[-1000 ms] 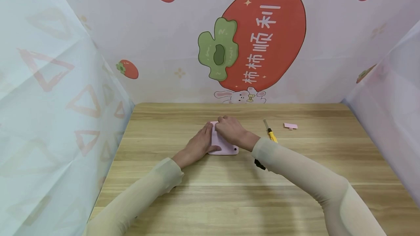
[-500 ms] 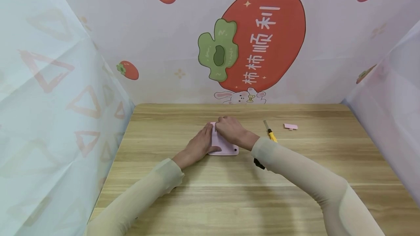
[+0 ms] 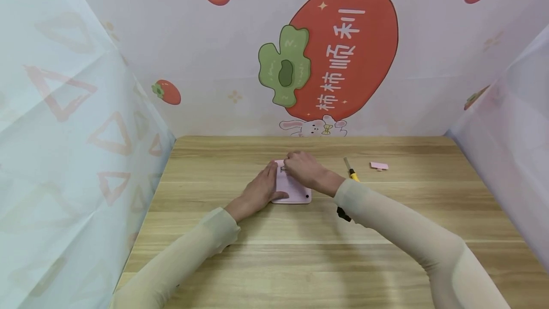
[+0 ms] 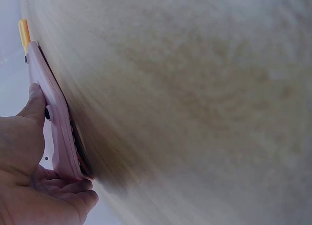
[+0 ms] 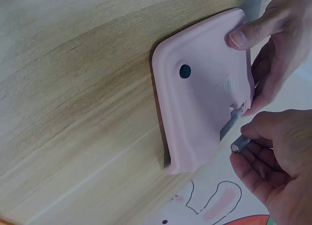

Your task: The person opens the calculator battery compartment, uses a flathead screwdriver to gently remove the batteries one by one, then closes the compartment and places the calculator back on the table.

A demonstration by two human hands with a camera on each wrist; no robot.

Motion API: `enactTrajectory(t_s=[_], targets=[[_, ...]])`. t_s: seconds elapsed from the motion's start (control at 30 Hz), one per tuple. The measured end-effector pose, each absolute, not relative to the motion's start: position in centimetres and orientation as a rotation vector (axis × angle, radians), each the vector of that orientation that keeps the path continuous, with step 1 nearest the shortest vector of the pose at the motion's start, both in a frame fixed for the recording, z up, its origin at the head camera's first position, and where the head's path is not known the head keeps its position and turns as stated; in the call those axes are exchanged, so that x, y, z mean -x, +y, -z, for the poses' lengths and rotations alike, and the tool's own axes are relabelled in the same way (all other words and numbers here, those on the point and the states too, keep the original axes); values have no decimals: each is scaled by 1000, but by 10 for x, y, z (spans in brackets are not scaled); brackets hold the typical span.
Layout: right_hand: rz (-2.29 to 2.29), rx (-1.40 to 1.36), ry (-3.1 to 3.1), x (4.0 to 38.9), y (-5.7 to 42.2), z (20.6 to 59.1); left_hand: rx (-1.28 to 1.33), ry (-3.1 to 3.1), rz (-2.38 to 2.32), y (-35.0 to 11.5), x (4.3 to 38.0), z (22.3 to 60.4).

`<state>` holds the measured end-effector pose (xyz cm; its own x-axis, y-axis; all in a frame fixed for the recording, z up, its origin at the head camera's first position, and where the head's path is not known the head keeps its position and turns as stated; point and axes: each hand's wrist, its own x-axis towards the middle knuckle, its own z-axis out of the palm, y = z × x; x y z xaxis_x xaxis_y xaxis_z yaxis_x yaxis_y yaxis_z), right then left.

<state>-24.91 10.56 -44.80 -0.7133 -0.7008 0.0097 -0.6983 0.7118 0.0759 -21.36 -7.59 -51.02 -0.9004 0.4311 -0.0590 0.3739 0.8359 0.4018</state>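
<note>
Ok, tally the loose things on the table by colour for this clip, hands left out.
Pink: 2, the device under both hands and the small cover piece at the far right.
Yellow and black: 1, the utility knife beside the right arm.
Grey: 1, a small cylinder pinched in the right hand.
Total: 4.

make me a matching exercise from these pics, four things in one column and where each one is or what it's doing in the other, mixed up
Things:
1. left hand
2. right hand
3. utility knife
4. small pink piece

Places or states:
A. lies alone on the wooden table, far right
B. pinches a small grey cylinder at the open slot of the pink device
C. lies on the table just right of the right forearm, yellow body
D. holds the pink device by its edge, thumb on its back

Pairs: 1-D, 2-B, 3-C, 4-A
</note>
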Motion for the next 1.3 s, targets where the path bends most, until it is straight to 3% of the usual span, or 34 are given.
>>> enactTrajectory(t_s=[1.3], targets=[[97, -998, -2928, 245, 166, 446, -629, 2838, -578, -77, 214, 512]])
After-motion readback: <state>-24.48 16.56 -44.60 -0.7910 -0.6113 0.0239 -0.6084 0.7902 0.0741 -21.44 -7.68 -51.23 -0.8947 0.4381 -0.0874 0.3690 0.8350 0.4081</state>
